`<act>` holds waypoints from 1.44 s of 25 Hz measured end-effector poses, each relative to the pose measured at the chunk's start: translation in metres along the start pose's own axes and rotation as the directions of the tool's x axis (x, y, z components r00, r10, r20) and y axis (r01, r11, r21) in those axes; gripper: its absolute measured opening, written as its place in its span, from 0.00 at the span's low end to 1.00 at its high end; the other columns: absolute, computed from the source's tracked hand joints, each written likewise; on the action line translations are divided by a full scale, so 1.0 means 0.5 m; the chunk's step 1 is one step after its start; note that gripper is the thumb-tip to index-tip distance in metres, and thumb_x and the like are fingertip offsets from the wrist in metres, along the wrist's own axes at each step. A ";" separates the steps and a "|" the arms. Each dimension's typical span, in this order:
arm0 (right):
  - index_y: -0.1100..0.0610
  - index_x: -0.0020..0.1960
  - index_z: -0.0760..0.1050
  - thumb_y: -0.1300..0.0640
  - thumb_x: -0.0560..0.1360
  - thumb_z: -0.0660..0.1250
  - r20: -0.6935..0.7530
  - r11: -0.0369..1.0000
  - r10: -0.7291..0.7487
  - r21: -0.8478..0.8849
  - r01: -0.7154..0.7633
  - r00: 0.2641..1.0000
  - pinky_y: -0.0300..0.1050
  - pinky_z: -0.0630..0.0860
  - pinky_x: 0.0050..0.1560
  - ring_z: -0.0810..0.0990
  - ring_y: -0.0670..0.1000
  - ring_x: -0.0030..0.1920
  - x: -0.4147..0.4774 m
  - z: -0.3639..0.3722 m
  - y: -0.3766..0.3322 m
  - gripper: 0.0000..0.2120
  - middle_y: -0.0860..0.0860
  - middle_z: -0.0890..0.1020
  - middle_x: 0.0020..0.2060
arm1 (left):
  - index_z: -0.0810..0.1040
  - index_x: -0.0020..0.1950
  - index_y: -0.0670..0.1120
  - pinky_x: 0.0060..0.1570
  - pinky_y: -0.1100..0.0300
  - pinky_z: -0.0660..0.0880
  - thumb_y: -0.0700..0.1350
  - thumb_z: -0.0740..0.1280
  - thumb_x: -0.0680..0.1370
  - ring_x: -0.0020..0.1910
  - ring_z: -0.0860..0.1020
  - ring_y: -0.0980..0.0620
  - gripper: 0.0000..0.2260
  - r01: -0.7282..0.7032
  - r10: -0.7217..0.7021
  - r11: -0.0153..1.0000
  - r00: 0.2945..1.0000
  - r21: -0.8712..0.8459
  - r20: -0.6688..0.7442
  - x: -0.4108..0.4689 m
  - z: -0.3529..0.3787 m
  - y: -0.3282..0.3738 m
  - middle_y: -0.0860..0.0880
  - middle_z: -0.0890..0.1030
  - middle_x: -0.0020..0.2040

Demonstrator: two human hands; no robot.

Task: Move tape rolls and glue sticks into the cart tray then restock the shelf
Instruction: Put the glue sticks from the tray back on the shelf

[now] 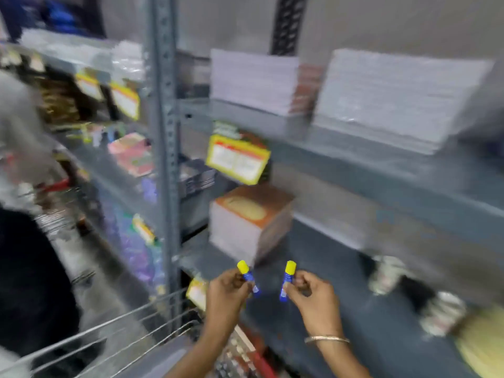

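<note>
Gripping hands (268,293), cylindrical yellow-capped glue sticks (287,279), grey metal shelf (341,268)

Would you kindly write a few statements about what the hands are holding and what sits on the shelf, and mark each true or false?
1. Each hand holds one glue stick. True: the left hand and right hand each grip one.
2. The glue sticks have red caps. False: the left glue stick and right glue stick have yellow caps.
3. A bracelet is on the right wrist. True.
4. The shelf beneath the hands is packed full. False: it is mostly bare.
5. A wire cart stands at lower left. True.
</note>
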State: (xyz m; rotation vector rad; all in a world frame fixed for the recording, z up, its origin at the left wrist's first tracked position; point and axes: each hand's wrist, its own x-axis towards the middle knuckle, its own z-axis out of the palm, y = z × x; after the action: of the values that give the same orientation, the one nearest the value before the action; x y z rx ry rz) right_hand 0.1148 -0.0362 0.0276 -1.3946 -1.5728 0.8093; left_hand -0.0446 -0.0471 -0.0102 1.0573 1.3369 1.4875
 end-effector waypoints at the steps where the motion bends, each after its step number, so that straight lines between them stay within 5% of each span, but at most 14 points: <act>1: 0.48 0.32 0.73 0.70 0.67 0.70 -0.080 1.000 -0.009 -0.004 0.009 0.997 0.20 0.70 0.31 0.76 0.29 0.28 -0.008 -0.083 0.003 0.18 0.40 0.78 0.21 | 0.80 0.33 0.48 0.38 0.58 0.77 0.30 0.71 0.68 0.28 0.78 0.61 0.13 -0.035 0.036 0.999 0.996 -0.011 0.083 0.000 0.072 0.024 0.56 0.83 0.26; 7: 0.54 0.31 0.73 0.72 0.66 0.70 -0.528 0.973 0.095 -0.130 -0.191 0.844 0.28 0.69 0.32 0.76 0.30 0.30 -0.165 -0.498 0.143 0.15 0.43 0.77 0.23 | 0.80 0.29 0.53 0.39 0.66 0.74 0.45 0.71 0.58 0.29 0.77 0.66 0.03 -0.095 0.097 0.995 0.846 -0.032 0.524 -0.134 0.490 0.042 0.60 0.82 0.26; 10: 0.49 0.30 0.70 0.75 0.67 0.69 -0.672 0.940 0.192 -0.083 -0.330 0.716 0.25 0.70 0.32 0.75 0.28 0.27 -0.285 -0.645 0.234 0.22 0.44 0.79 0.17 | 0.77 0.30 0.54 0.31 0.77 0.70 0.42 0.71 0.60 0.27 0.75 0.70 0.08 -0.066 0.054 0.998 0.725 -0.009 0.686 -0.253 0.664 -0.008 0.63 0.81 0.25; 13: 0.49 0.29 0.68 0.76 0.67 0.68 -0.776 0.899 0.250 -0.036 -0.436 0.579 0.22 0.68 0.33 0.75 0.28 0.27 -0.380 -0.741 0.311 0.23 0.31 0.79 0.23 | 0.75 0.30 0.55 0.30 0.77 0.69 0.33 0.70 0.64 0.27 0.76 0.70 0.16 -0.100 0.014 0.993 0.637 0.064 0.771 -0.355 0.784 -0.062 0.58 0.80 0.22; 15: 0.49 0.31 0.69 0.75 0.67 0.68 -0.850 0.867 0.258 -0.007 -0.498 0.460 0.28 0.69 0.33 0.80 0.35 0.30 -0.428 -0.785 0.354 0.22 0.40 0.80 0.20 | 0.73 0.30 0.56 0.31 0.77 0.70 0.27 0.68 0.67 0.27 0.76 0.70 0.22 -0.155 -0.008 0.980 0.591 0.123 0.807 -0.416 0.844 -0.099 0.56 0.78 0.23; 18: 0.58 0.36 0.68 0.77 0.68 0.66 -0.904 0.834 0.263 0.037 -0.550 0.338 0.38 0.65 0.35 0.83 0.60 0.40 -0.468 -0.831 0.405 0.16 0.63 0.82 0.33 | 0.75 0.29 0.58 0.36 0.66 0.75 0.31 0.70 0.67 0.28 0.76 0.68 0.21 -0.209 -0.048 0.960 0.535 0.187 0.844 -0.491 0.911 -0.151 0.63 0.79 0.25; 21: 0.52 0.33 0.65 0.77 0.70 0.63 -0.903 0.818 0.260 0.018 -0.575 0.342 0.39 0.62 0.28 0.77 0.57 0.37 -0.479 -0.839 0.437 0.21 0.63 0.78 0.33 | 0.75 0.29 0.59 0.31 0.76 0.69 0.31 0.70 0.67 0.29 0.76 0.73 0.22 -0.270 -0.050 0.938 0.519 0.219 0.853 -0.531 0.943 -0.172 0.70 0.78 0.25; 25: 0.51 0.37 0.66 0.75 0.70 0.63 -0.888 0.786 0.309 0.037 -0.616 0.341 0.43 0.70 0.37 0.80 0.58 0.38 -0.488 -0.840 0.482 0.19 0.61 0.80 0.34 | 0.73 0.41 0.49 0.32 0.67 0.68 0.34 0.71 0.68 0.28 0.74 0.72 0.12 -0.294 -0.012 0.936 0.527 0.196 0.850 -0.567 0.981 -0.177 0.61 0.74 0.24; 30: 0.56 0.39 0.68 0.74 0.70 0.65 -0.887 0.807 0.298 0.036 -0.589 0.353 0.44 0.72 0.39 0.76 0.51 0.38 -0.487 -0.841 0.496 0.14 0.58 0.79 0.34 | 0.75 0.36 0.41 0.31 0.66 0.66 0.36 0.71 0.71 0.29 0.73 0.71 0.06 -0.379 0.047 0.909 0.506 0.173 0.861 -0.580 0.989 -0.185 0.59 0.71 0.27; 34: 0.57 0.40 0.69 0.74 0.69 0.67 -0.881 0.792 0.315 0.038 -0.610 0.354 0.50 0.78 0.42 0.80 0.56 0.39 -0.477 -0.845 0.497 0.13 0.57 0.79 0.34 | 0.75 0.36 0.48 0.34 0.70 0.71 0.33 0.72 0.69 0.32 0.74 0.73 0.11 -0.366 0.046 0.916 0.504 0.165 0.863 -0.576 0.990 -0.186 0.60 0.73 0.29; 36: 0.60 0.45 0.73 0.74 0.68 0.68 -0.865 0.790 0.353 0.072 -0.609 0.355 0.54 0.79 0.47 0.81 0.60 0.41 -0.483 -0.847 0.493 0.12 0.57 0.79 0.35 | 0.76 0.40 0.54 0.43 0.61 0.80 0.31 0.73 0.66 0.34 0.75 0.73 0.17 -0.299 0.015 0.940 0.515 0.163 0.857 -0.575 0.986 -0.195 0.61 0.75 0.34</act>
State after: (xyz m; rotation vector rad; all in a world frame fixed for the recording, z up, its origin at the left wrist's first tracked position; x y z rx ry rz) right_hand 0.6041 -0.2634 -0.0572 -2.0807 -0.4412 0.0897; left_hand 0.5138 -0.1803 -0.0865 1.8366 0.7267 0.6427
